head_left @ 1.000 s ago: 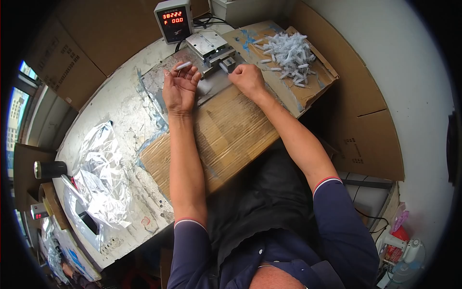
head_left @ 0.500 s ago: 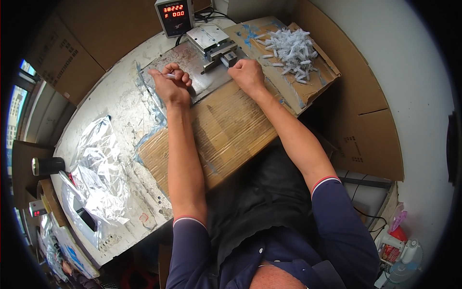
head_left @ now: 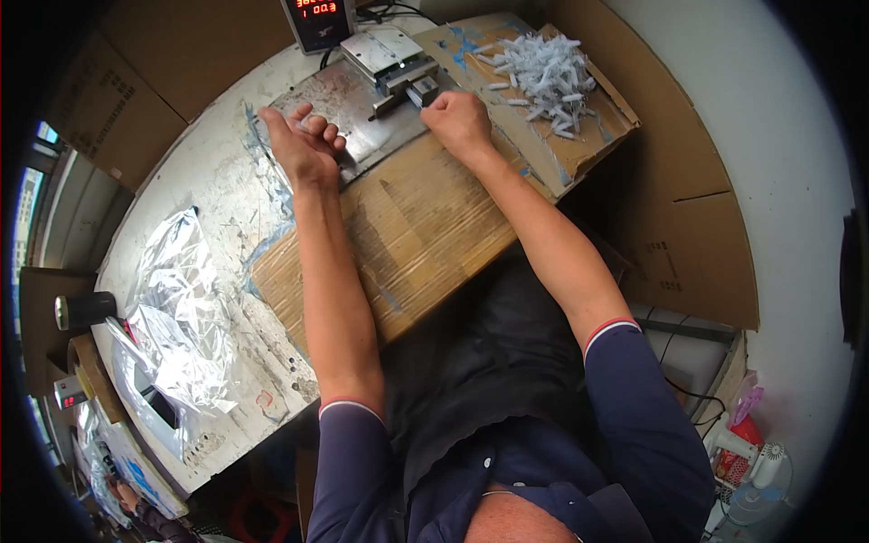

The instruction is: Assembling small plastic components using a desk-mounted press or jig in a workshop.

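My left hand (head_left: 306, 145) is palm up above the metal plate (head_left: 362, 136), thumb stretched out and fingers curled. A small pale plastic piece seems to lie in those fingers, only faintly visible. At the front of the metal fixture (head_left: 404, 87), my right hand (head_left: 460, 123) is closed, its fingertips pinching the end of a narrow translucent plastic piece (head_left: 415, 98) that reaches into the fixture. The fingers hide most of that end. A heap of similar translucent plastic pieces (head_left: 548, 81) lies on cardboard to the right of the fixture.
Behind the fixture stands a counter box (head_left: 319, 20) with a red lit display. A cardboard sheet (head_left: 398, 226) covers the bench's near edge. Crumpled silvery film (head_left: 181, 317) and a dark cylinder (head_left: 86, 310) are at the left. Tall cardboard panels (head_left: 688, 208) rise at the right.
My left hand has shifted left, its thumb stretched farther out. The right hand stays at the fixture. The counter's display has changed, and the whole view has tilted slightly.
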Demonstrator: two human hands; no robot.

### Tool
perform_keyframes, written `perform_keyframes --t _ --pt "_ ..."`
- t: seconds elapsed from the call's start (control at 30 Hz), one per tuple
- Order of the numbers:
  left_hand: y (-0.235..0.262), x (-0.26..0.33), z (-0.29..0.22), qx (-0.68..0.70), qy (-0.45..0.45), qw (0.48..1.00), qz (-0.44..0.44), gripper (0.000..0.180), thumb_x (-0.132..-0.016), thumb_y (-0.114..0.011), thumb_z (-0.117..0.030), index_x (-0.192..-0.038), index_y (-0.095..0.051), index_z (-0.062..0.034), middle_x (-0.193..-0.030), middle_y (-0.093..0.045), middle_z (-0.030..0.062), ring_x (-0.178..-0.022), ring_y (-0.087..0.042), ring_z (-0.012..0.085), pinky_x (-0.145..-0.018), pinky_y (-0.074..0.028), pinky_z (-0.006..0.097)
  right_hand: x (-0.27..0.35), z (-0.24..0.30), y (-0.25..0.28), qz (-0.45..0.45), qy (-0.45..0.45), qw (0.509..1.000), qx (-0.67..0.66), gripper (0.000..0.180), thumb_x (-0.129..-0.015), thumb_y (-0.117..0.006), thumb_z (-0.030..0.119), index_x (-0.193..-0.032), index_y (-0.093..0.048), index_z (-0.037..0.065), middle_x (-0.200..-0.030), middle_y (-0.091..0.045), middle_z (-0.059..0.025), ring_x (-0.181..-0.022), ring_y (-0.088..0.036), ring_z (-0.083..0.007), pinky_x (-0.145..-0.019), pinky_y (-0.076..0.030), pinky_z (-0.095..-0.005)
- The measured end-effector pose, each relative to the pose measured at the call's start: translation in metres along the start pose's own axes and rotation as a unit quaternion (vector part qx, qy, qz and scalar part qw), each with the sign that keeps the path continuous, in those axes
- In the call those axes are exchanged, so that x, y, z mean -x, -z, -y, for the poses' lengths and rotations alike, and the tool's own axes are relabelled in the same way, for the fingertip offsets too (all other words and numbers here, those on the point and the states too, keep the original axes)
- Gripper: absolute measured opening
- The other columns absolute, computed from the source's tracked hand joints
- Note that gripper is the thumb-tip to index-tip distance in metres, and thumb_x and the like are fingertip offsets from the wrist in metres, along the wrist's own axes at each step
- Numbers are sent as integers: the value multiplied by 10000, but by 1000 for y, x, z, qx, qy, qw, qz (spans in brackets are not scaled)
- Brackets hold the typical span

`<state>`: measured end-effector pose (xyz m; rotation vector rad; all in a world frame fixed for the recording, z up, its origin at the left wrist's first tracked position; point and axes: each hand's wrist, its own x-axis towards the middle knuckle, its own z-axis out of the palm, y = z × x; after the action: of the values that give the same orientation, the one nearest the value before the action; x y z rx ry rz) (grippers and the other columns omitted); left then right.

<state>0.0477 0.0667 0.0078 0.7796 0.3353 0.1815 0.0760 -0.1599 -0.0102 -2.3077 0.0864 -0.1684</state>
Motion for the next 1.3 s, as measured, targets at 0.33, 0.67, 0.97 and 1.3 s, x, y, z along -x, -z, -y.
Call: perform_keyframes --t 0.33,0.67,0.97,1.3 --pt "-18 2 41 -608 -255 750 -49 482 -831 -803 -486 -970 -669 -44 -756 -700 118 -715 -683 308 -715 -540 410 -2 -5 -4 -55 24 996 -67 292 -808 -729 387 -788 -765 97 -788 -752 -106 -742 -723 -297 -715 -561 -412" --pt "-46 3 63 -718 -354 599 17 436 -833 -810 -372 -1048 -577 -73 -968 -712 147 -924 -696 352 -756 -530 461 17 -25 16 -59 71 973 -209 214 -858 -747 261 -814 -739 52 -744 -735 -88 -686 -714 -241 -654 -539 -355" --pt "-45 1 65 -706 -401 583 21 334 -854 -789 -312 -1016 -602 -88 -960 -709 116 -903 -694 333 -732 -530 451 -29 -69 77 -117 176 932 295 202 -862 -634 110 -1034 -706 33 -973 -732 -184 -878 -710 -392 -778 -556 -509" --pt "-39 0 65 -668 -470 576 11 190 -875 -761 -273 -922 -641 -133 -836 -642 93 -802 -665 332 -671 -519 449 -32 -64 87 2 245 919 308 173 -857 -603 73 -992 -710 53 -881 -724 -198 -893 -709 -414 -767 -552 -526"
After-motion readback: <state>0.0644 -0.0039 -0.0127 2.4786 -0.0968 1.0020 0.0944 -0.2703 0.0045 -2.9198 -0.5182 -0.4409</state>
